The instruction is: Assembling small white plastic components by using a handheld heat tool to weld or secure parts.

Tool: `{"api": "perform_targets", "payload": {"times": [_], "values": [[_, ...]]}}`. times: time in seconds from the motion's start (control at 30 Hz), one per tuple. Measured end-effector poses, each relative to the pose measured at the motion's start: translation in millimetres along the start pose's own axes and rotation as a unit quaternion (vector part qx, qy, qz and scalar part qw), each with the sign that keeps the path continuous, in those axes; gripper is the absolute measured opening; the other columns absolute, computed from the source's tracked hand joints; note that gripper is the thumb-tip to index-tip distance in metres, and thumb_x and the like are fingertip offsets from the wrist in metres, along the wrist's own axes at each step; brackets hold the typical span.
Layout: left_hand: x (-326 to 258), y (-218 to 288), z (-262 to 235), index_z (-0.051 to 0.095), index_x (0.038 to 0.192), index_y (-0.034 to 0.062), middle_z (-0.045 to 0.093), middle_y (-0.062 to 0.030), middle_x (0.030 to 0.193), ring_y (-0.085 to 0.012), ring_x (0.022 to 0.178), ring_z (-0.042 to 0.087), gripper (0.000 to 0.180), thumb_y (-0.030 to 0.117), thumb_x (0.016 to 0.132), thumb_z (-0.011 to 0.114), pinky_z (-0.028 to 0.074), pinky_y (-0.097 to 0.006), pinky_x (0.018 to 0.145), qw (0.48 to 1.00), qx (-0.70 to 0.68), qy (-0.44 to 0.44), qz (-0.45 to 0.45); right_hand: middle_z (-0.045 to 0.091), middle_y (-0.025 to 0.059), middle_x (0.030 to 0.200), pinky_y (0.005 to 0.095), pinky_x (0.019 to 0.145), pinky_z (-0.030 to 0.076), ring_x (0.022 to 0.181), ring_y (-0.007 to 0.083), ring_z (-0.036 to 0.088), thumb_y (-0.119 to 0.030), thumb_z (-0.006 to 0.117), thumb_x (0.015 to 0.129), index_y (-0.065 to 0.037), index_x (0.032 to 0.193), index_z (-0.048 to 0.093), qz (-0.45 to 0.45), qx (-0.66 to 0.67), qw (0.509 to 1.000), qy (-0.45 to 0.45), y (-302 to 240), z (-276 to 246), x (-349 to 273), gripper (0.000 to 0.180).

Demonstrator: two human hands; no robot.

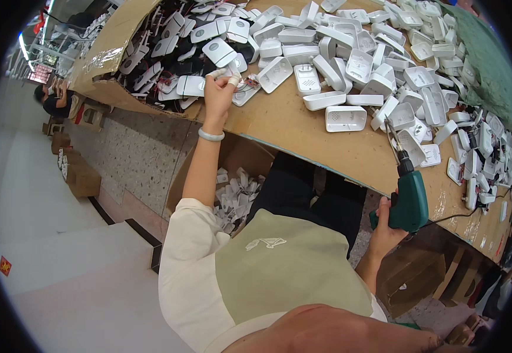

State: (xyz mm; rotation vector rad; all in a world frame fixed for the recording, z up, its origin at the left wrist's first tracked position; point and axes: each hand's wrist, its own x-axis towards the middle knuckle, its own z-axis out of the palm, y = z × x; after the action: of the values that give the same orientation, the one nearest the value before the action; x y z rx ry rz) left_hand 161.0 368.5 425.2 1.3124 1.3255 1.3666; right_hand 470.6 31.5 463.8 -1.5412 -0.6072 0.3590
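Observation:
My right hand [383, 232] is wrapped around the grip of a green soldering gun [412, 203]. Its metal tip points up and away, over the near edge of the white shells. At the left part of the table, my left hand [218, 97] has white covers on its fingertips. Those fingers pinch at a small white plastic part with red wires [246, 93], just in front of the carton; the exact grip is partly hidden. Close by on its right lies an open white plastic shell [275, 75].
A cardboard carton [105, 65] full of white-and-grey covers with wires stands at the left. White shells [359, 65] heap across the table [303, 138], with wired parts [485, 153] far right. Below is a box of white pieces [238, 197]. The gun's black cord [459, 216] trails right.

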Motion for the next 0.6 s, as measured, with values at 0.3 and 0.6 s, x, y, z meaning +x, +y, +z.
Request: {"api": "perform_targets", "payload": {"times": [0.3,0.6], "values": [[-96.3,21.9,11.3,0.067,0.112,-0.0001,0.072,-0.006,0.099,-0.0106,0.091,0.068,0.017,0.005,0.096,0.069,0.052,-0.022,0.077,0.993,-0.058,-0.083,-0.065,0.068,0.0055,0.105,0.0213,0.06,0.045,0.067,0.0067,0.055,0.006,0.073,0.089,0.002,0.126,0.063,0.008,0.008,0.999,0.041,-4.6,0.0,-9.4,0.038],[-121.6,7.7,59.0,0.069,0.107,-0.0005,0.068,-0.0006,0.098,-0.0074,0.089,0.062,0.013,0.0,0.094,0.069,0.05,-0.022,0.083,0.97,-0.087,-0.227,0.008,0.067,0.0025,0.094,0.0225,0.067,0.051,0.076,0.0079,0.061,0.002,0.08,0.085,0.0,0.109,0.066,0.026,0.019,0.999,0.024,-2.3,-2.7,-3.1,0.028]]}}
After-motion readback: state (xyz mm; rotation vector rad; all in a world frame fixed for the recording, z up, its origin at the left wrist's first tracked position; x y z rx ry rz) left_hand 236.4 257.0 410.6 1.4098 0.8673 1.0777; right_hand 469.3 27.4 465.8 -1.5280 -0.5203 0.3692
